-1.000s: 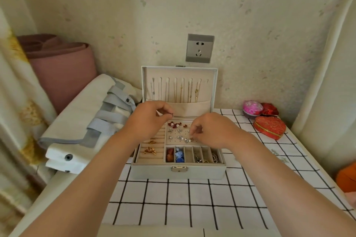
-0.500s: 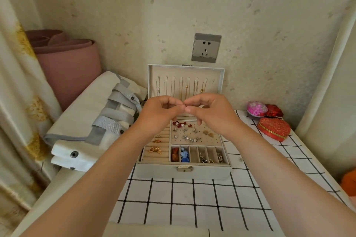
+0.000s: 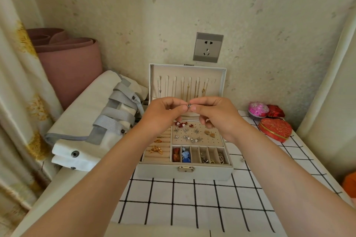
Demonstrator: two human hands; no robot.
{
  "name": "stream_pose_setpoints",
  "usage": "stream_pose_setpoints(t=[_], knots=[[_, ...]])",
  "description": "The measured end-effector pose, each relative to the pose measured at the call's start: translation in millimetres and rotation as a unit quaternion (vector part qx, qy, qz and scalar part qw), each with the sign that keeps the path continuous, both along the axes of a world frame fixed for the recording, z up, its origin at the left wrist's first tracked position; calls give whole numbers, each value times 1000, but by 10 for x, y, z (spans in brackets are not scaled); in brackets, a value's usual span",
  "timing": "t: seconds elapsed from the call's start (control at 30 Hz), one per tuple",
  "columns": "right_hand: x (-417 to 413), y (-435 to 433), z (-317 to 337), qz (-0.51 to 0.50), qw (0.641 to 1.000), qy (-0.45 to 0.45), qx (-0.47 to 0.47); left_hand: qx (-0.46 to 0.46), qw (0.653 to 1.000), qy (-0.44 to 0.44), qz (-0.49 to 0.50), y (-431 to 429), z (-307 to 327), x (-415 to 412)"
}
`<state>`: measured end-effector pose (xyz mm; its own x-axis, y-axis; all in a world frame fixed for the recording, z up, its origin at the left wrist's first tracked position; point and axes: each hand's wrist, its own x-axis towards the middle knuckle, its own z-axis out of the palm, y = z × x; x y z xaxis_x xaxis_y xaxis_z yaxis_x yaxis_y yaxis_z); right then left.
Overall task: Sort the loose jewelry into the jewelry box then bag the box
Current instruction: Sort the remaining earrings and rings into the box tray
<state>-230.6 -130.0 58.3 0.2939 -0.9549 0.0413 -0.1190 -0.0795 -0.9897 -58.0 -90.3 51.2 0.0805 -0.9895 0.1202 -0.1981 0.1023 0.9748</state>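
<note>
An open pale grey jewelry box [image 3: 204, 172] stands on the checked tablecloth, its lid upright with thin chains hanging inside. The tray holds earrings on a pegged panel, gold pieces in the ring rolls and small items in the front slots. Above the box, my left hand [image 3: 163, 115] and my right hand [image 3: 217, 113] meet fingertip to fingertip and both pinch a small silver earring [image 3: 189, 106]. One tiny silver piece [image 3: 242, 159] lies on the cloth just right of the box.
A folded white bag with grey straps [image 3: 92, 121] lies left of the box, with a rolled pink mat [image 3: 71, 63] behind it. A red heart tin [image 3: 275, 129], a pink round tin [image 3: 258, 108] and a smaller red tin [image 3: 275, 110] sit at the right. A wall socket [image 3: 208, 47] is behind.
Both hands rose from the earring panel of the tray and came together above the box. They now hold the small silver earring between their fingertips.
</note>
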Motion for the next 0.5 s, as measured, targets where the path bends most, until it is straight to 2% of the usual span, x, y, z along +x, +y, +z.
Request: stream_pose_setpoints(t=[0.13, 0.37, 0.43, 0.5], knots=[[-27, -6, -13, -1, 999, 22, -29, 4, 1000, 2, 10, -7, -19, -34], [-116, -3, -85, -21, 983, 126, -133, -9, 999, -35, 17, -27, -90, -133], [-163, -20, -123, -33, 978, 145, -146, -18, 997, -81, 5, -47, -135, -157], [-226, -45, -171, -52, 970, 182, -155, -33, 980, -197, -18, -50, -195, -191]])
